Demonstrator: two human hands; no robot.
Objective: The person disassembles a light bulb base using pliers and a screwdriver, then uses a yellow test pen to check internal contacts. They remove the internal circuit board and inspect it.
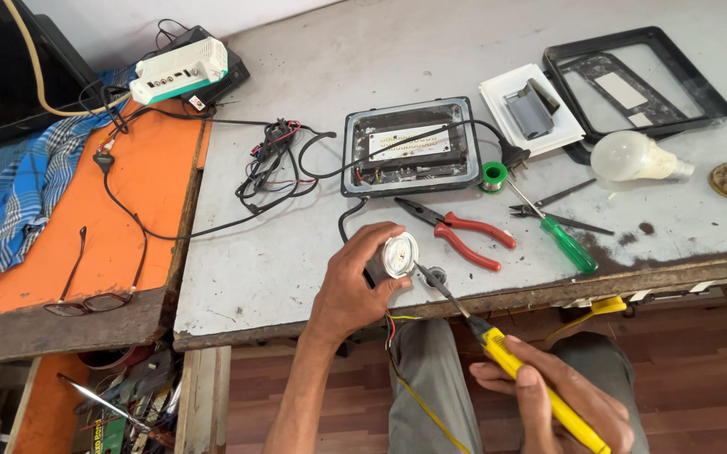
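My left hand point(353, 282) grips a small round lamp part point(397, 256) with a white disc face, held at the front edge of the grey workbench point(296, 244). My right hand point(561, 395) holds a yellow-handled soldering iron point(515, 366) over my lap. Its thin tip reaches up to the rim of the round part. Thin red and yellow wires point(393, 328) hang below the part.
Behind lie red-handled pliers point(464, 234), a green screwdriver point(561, 235), a solder spool point(493, 175), an open floodlight housing point(409, 147), a black frame point(637, 80), a white bulb point(632, 157) and tangled wires point(275, 164). Glasses point(98, 294) rest on the orange table at left.
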